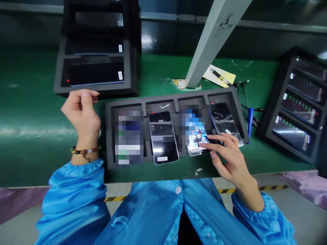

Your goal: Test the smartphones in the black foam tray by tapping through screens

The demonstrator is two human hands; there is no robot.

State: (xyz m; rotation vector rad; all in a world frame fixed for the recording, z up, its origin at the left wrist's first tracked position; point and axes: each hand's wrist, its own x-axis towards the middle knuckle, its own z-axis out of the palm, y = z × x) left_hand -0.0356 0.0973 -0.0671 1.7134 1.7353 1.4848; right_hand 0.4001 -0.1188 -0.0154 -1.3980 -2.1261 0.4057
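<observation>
My right hand (pixel 230 156) is over the lit phone (pixel 198 137), its fingers stretched out and a fingertip at the icons on the screen. Beside it a dark phone (pixel 224 119) with a white label lies in the right-hand slot, partly behind my fingers. Another dark-screened phone (pixel 164 137) rests tilted across the foam tray (pixel 109 136). At the tray's left a further phone (pixel 129 136) is blurred out by large pixels. My left hand (pixel 83 110) hovers left of the tray with its fingers curled together; nothing shows in them.
A stack of black trays (pixel 97 88) with phones stands at the back left. Another phone tray (pixel 296 109) is on the right. A grey post (pixel 212 41) rises behind the middle. Near it lie yellow paper (pixel 219 80), a pen (pixel 221 77), cables (pixel 245 98) and a blue tool (pixel 250 122).
</observation>
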